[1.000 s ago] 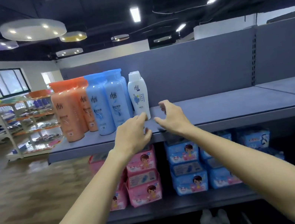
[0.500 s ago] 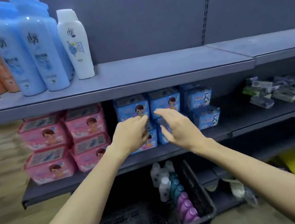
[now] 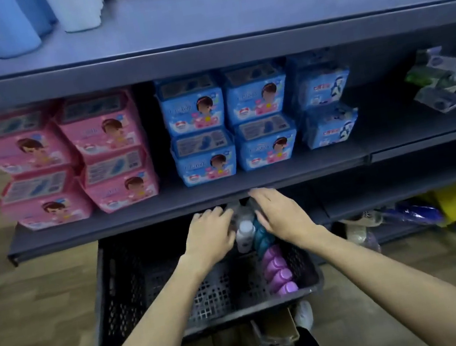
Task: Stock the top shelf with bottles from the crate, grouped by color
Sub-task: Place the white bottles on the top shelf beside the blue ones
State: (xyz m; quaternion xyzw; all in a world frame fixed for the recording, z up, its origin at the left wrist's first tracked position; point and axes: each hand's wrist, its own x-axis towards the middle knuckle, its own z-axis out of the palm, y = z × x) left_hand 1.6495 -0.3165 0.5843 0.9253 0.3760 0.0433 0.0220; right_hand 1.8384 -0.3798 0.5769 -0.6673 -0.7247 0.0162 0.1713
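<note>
Both hands are down in the black crate (image 3: 126, 292), which sits on the floor under the lowest shelf, near side facing the person. Left hand (image 3: 211, 236) has fingers curled vs. the left side of a white bottle (image 3: 244, 235); right hand (image 3: 280, 215) lies w/ fingers fairly straight over the bottles' right side. Whether either has truly closed on a bottle: cannot tell, fingertips are hidden behind the bottles and the frame is blurred.

Bottles left in crate stand in a row along its right wall: white ones far, teal bottles (image 3: 262, 239) in the middle, purple bottles (image 3: 276, 273) nearest. Top shelf (image 3: 224, 13) already carries blue bottles (image 3: 1, 32) and one white bottle far left; lots of bare shelf to the right.

Handling, as a guess: rigid smooth plastic, prob. full so moderately heavy for size, not fragile but slick. Best hold is round the body below the shoulder, thumb opposite fingers, not by the cap. Packed tight, so lift straight up to avoid tipping neighbours. White goes next to the white one on the shelf.
</note>
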